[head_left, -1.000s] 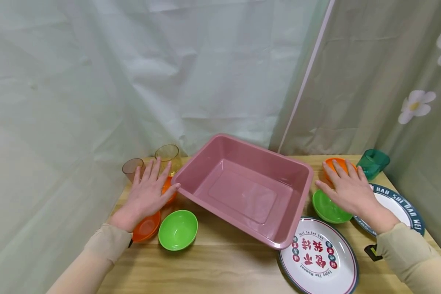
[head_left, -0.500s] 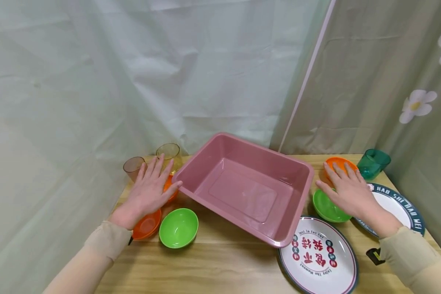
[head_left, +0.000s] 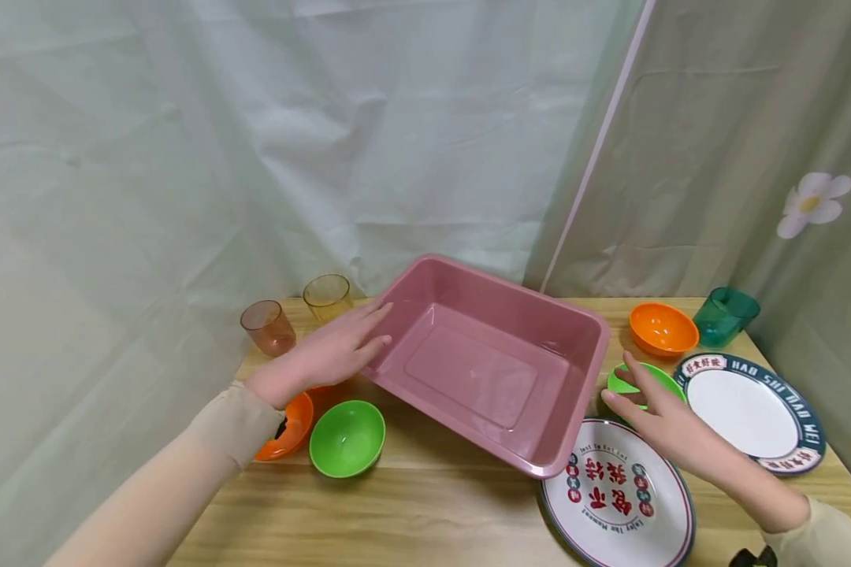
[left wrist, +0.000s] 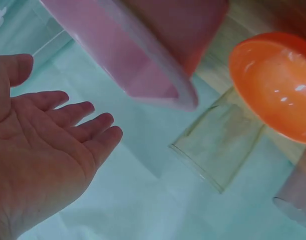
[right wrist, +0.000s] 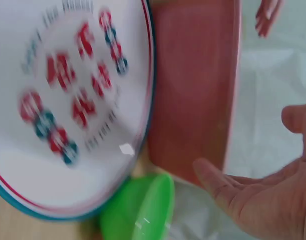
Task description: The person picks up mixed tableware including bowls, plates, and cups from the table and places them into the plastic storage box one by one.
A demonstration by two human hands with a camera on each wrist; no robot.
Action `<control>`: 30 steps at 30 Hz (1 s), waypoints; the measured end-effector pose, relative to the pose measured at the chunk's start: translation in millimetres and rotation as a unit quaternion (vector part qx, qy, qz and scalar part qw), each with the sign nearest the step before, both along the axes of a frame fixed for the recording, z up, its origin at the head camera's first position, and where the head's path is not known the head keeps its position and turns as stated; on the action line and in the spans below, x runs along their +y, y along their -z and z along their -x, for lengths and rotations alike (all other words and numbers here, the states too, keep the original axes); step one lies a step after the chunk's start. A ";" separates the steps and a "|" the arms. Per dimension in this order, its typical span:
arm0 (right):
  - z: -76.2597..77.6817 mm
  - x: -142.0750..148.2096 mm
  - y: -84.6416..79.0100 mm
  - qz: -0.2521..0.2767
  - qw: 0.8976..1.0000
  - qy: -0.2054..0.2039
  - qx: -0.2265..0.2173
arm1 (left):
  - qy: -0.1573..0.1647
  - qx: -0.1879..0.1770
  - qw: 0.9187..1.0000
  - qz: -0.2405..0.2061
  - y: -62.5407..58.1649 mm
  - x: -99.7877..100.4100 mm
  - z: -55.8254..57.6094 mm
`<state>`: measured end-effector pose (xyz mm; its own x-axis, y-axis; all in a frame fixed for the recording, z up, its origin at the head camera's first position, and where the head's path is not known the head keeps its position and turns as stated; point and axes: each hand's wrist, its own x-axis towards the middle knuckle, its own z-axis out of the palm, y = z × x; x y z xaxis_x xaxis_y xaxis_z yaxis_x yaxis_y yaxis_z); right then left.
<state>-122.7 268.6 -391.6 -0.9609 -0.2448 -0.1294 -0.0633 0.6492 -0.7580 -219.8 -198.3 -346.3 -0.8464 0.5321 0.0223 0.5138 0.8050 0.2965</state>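
A pink plastic basin [head_left: 471,370] sits skewed in the middle of the wooden table. My left hand [head_left: 336,346] is held over its left rim, fingers extended; in the left wrist view the palm [left wrist: 48,150] faces up to the camera with nothing in it. My right hand [head_left: 655,417] hovers over the right green bowl [head_left: 648,379], partly covering it, its fingers loosely bent. Below that hand lies a white plate [head_left: 617,504] with red characters, its edge by the basin's corner. Whether either hand touches anything is unclear.
At left are a green bowl [head_left: 347,439], an orange bowl [head_left: 294,429], another orange bowl [left wrist: 277,85], a brownish cup [head_left: 268,327] and a yellow cup [head_left: 328,298]. At right stand an orange bowl [head_left: 663,329], a teal cup [head_left: 725,316] and a blue-rimmed plate [head_left: 741,409]. Curtains [head_left: 397,142] hang behind.
My left hand has moved right from above the left-side bowls to the basin's rim. My right hand has dropped toward the right green bowl, uncovering the orange one. The dishes stay put.
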 end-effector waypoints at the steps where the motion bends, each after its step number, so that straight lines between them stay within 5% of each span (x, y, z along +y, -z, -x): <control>1: -2.3 0.0 0.8 0.032 0.999 0.001 -0.022 | 0.001 -0.002 1.000 0.002 -1.0 4.1 4.5; 7: -8.2 -3.3 4.8 0.159 0.978 0.024 -0.133 | -0.014 -0.018 0.999 0.034 0.6 26.5 32.3; 16: -10.3 -21.4 9.3 0.120 0.985 0.048 -0.113 | -0.048 -0.049 0.994 0.087 6.8 44.3 70.3; 22: -2.2 -34.0 4.6 0.246 0.949 0.067 -0.188 | -0.083 -0.068 0.991 0.084 5.3 44.6 86.9; 30: 3.6 -43.0 8.5 0.307 0.914 0.124 -0.234 | -0.098 -0.079 0.989 0.074 6.7 42.5 95.0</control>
<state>-126.3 225.6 -400.1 -0.8708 -0.1914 -0.4528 0.4536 0.0424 -0.8902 -314.8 -155.8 -353.0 -0.9205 0.3448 -0.1838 0.3003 0.9253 0.2317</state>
